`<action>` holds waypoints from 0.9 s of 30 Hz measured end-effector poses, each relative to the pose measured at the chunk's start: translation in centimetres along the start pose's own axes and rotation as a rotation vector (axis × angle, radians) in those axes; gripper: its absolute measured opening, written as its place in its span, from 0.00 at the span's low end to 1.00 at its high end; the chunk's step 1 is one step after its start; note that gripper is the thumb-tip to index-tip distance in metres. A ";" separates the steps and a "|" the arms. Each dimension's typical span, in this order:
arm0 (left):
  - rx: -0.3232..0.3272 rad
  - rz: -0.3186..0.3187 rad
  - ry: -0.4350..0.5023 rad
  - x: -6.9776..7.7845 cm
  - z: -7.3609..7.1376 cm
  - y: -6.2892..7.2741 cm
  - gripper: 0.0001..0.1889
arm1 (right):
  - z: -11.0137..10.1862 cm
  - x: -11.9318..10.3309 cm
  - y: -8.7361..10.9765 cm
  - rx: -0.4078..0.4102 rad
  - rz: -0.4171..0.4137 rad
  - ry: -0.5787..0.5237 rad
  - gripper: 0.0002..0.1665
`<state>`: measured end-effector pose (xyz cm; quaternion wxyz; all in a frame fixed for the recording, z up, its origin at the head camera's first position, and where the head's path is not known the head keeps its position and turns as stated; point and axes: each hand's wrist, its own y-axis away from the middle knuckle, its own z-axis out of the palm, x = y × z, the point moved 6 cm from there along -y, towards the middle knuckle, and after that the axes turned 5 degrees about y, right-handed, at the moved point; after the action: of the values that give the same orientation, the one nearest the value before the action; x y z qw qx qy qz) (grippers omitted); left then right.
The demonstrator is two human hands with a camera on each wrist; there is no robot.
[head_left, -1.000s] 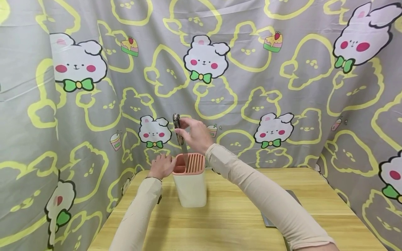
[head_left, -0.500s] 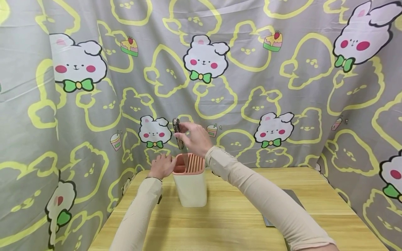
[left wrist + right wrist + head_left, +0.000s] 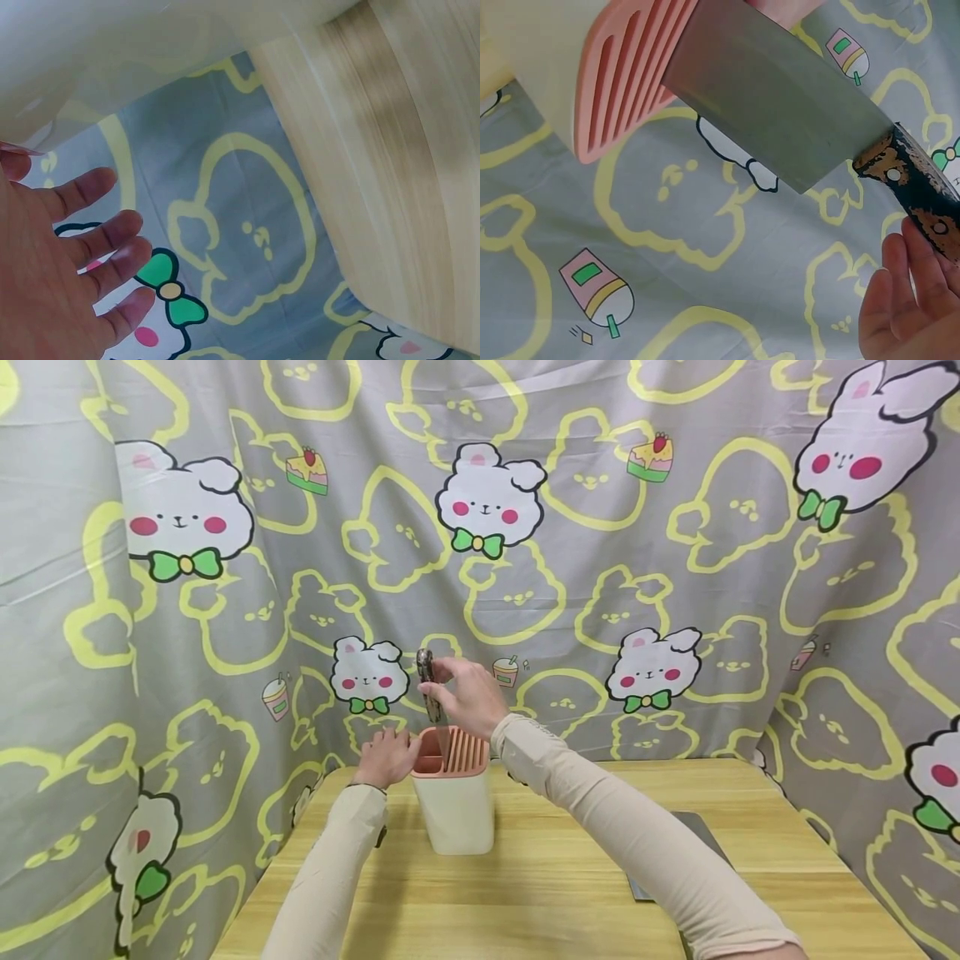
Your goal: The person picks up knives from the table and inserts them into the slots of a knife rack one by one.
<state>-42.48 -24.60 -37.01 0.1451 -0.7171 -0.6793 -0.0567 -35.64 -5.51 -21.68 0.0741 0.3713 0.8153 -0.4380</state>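
Note:
A white knife holder [image 3: 453, 814] with a pink slotted top [image 3: 630, 75] stands upright on the table. My right hand [image 3: 474, 695] grips the worn dark handle [image 3: 922, 195] of a cleaver above it. The cleaver's broad blade [image 3: 780, 97] points down, its front end at the slotted part in the right wrist view. At the holder's left side is my left hand [image 3: 386, 757], the thumb at the pink rim. Its other fingers [image 3: 112, 232] are spread and relaxed in the left wrist view.
A flat grey object [image 3: 701, 831] lies on the wooden table [image 3: 555, 877], partly hidden under the right forearm. A grey curtain [image 3: 570, 568] with cartoon bunnies hangs close behind the table and along both sides.
The right hand and the cleaver have come down a little toward the holder, so less of the blade shows above the top. The left hand and the holder stay put.

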 end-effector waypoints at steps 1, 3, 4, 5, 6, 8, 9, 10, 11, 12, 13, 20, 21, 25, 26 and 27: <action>-0.002 -0.001 0.002 0.0 0.0 0.0 0.36 | 0.0 0.1 0.0 -0.001 0.002 -0.003 0.17; -0.002 -0.001 0.005 -0.1 0.0 0.0 0.36 | 0.1 0.2 0.0 -0.003 0.006 -0.009 0.17; -0.001 -0.001 0.007 -0.1 0.0 0.0 0.35 | 0.1 0.3 0.0 -0.004 0.008 -0.011 0.17; 0.000 -0.001 0.008 -0.1 0.0 0.0 0.35 | 0.2 0.3 0.1 -0.006 0.010 -0.011 0.17; 0.001 0.000 0.009 -0.1 0.0 0.0 0.35 | 0.2 0.4 0.1 -0.007 0.013 -0.012 0.17; 0.004 0.000 0.011 0.0 0.0 0.0 0.34 | 0.3 0.5 0.1 -0.012 0.020 -0.011 0.16; 0.006 0.000 0.012 0.1 -0.1 0.1 0.34 | 0.4 0.6 0.1 -0.016 0.025 -0.010 0.16; 0.006 0.000 0.013 0.1 -0.1 0.1 0.34 | 0.5 0.7 0.2 -0.020 0.030 -0.009 0.16; 0.007 0.004 0.008 0.2 -0.1 0.2 0.34 | 0.6 0.8 0.2 -0.024 0.035 -0.008 0.15; 0.009 0.006 0.007 0.2 -0.1 0.2 0.35 | 0.7 0.9 0.3 -0.030 0.040 -0.007 0.15; 0.011 0.007 0.006 0.2 -0.1 0.2 0.35 | 0.8 1.0 0.3 -0.036 0.045 -0.005 0.14; 0.020 0.016 -0.003 0.2 0.1 0.1 0.37 | 1.5 1.6 0.6 -0.060 0.053 0.011 0.13; 0.021 0.018 -0.004 0.1 0.1 0.1 0.37 | 1.6 1.6 0.6 -0.063 0.053 0.014 0.13; 0.020 0.024 0.002 0.1 0.1 0.1 0.36 | 1.9 2.0 0.8 -0.071 0.049 0.029 0.14; 0.020 0.026 0.003 0.1 0.1 0.1 0.36 | 2.0 2.1 0.8 -0.072 0.049 0.032 0.14; 0.020 0.025 0.006 0.1 0.0 0.1 0.37 | 2.1 2.2 0.9 -0.073 0.049 0.036 0.14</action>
<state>-42.40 -24.47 -37.03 0.1549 -0.7239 -0.6704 -0.0504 -37.02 -5.67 -24.50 0.0838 0.3958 0.8228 -0.3992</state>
